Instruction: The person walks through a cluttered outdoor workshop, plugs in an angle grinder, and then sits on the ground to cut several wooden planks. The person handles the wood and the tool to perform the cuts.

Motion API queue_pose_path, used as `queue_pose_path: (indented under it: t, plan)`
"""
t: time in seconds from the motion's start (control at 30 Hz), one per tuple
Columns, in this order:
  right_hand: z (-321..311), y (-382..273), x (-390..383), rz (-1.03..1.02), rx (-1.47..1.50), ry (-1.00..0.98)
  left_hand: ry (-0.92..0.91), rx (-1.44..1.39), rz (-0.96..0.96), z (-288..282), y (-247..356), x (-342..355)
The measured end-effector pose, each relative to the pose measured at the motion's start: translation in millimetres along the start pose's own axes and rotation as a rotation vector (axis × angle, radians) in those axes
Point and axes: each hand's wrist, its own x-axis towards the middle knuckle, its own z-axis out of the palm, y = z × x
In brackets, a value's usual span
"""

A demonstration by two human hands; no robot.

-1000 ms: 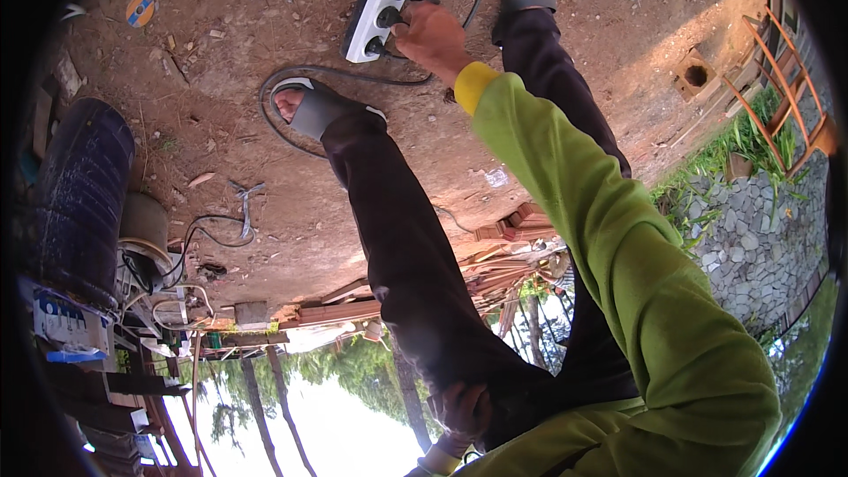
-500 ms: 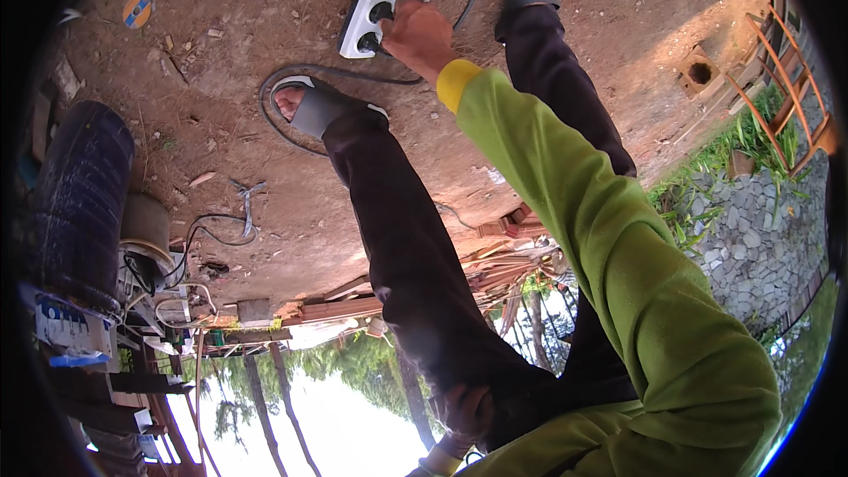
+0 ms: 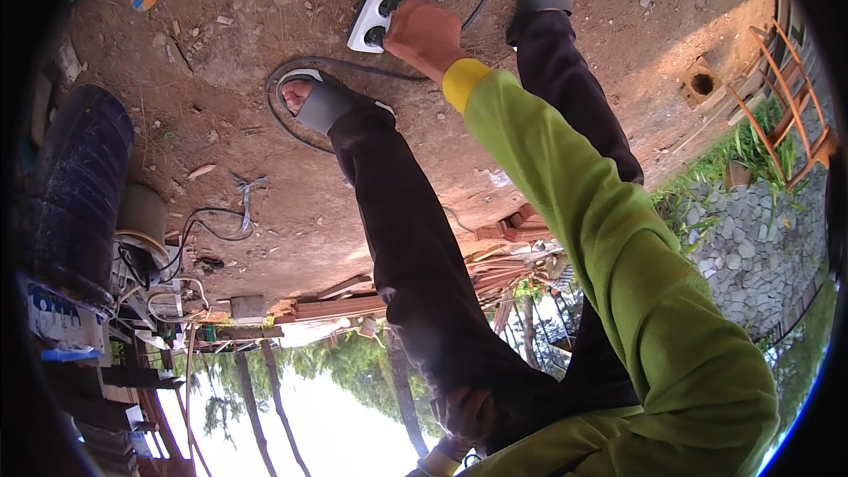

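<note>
Reaching to the white power strip (image 3: pixel 380 21) on the dirt ground (image 3: pixel 225 93), your right hand (image 3: pixel 426 34) sits by its black plugs (image 3: pixel 374 36), grip hidden; your left hand (image 3: pixel 465 412) rests against your dark trousers (image 3: pixel 411 238), its clasp unclear

I see one wide fisheye look down from the person's head, past the legs (image 3: pixel 397 212), to the right hand (image 3: pixel 426 33).

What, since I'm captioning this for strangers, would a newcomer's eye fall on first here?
Probably the bright green sleeve, sweeping from the lower right up to the right hand at the white power strip near the top. Next come the dark trousers in the middle and the large dark blue cylinder at the left.
</note>
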Motion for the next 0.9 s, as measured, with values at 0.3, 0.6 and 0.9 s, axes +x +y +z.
queue_pose_path:
  t: [0.3,0.6,0.9]
  plan:
    - [8,-34,10,0.029,-0.182,0.007,0.02,-0.038,0.003,-3,-7,-5]
    - [1,-39,19,0.027,-0.327,-0.102,0.077,-0.128,0.02,3,-23,-16]
    - [-1,-46,21,0.046,-0.374,-0.132,0.083,-0.196,-0.034,0,-25,-17]
